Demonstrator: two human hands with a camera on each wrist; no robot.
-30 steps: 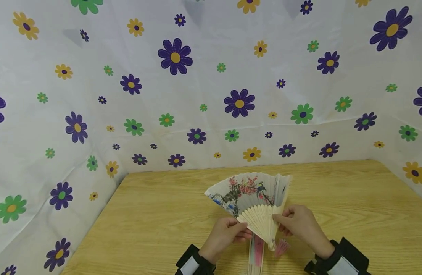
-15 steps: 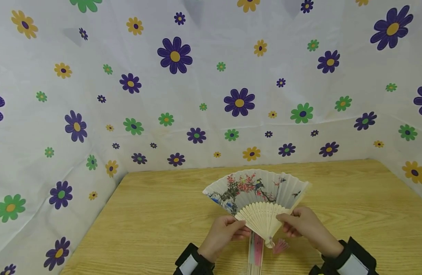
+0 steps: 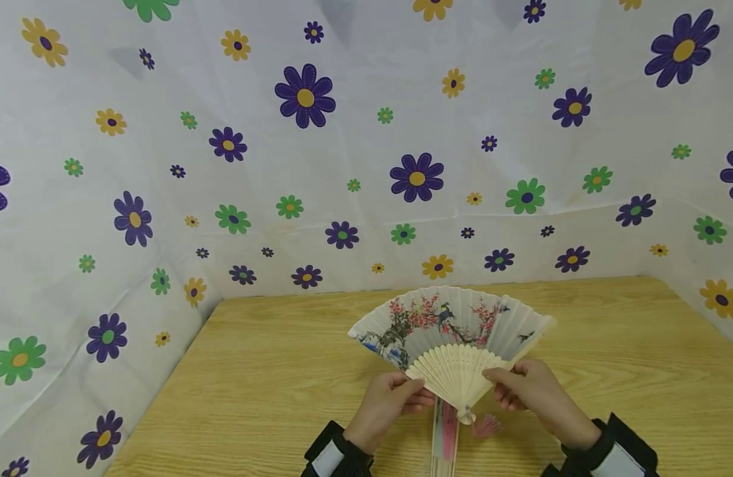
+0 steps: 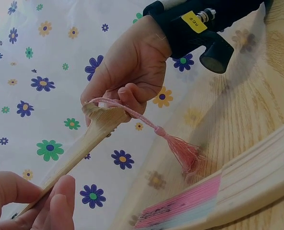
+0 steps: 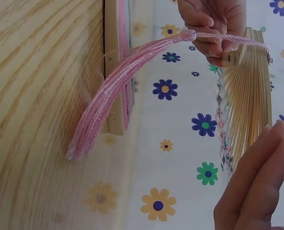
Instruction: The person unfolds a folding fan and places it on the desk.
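Note:
A spread folding fan with pale wooden ribs and white cloth, printed with red blossoms and a bird, is held above the table. My left hand pinches its left outer rib between thumb and fingers. On the opposite side my right hand grips the right outer rib, thumb on the near face. From the pivot hangs a pink tassel on a cord. Below lies a second fan, folded, with pink and light blue edges; the open fan hides its far end. The left wrist view catches its folded ribs at lower right.
Everything is over a wood-grain table. A white cloth printed with purple, green and yellow flowers stands behind the table and along both sides. Black bands with cameras are strapped to both wrists.
My right hand has moved rightward, spreading the fan wider and showing more blossoms and small birds. The fan has risen slightly. My left hand stays nearly in place, and the folded fan has not moved.

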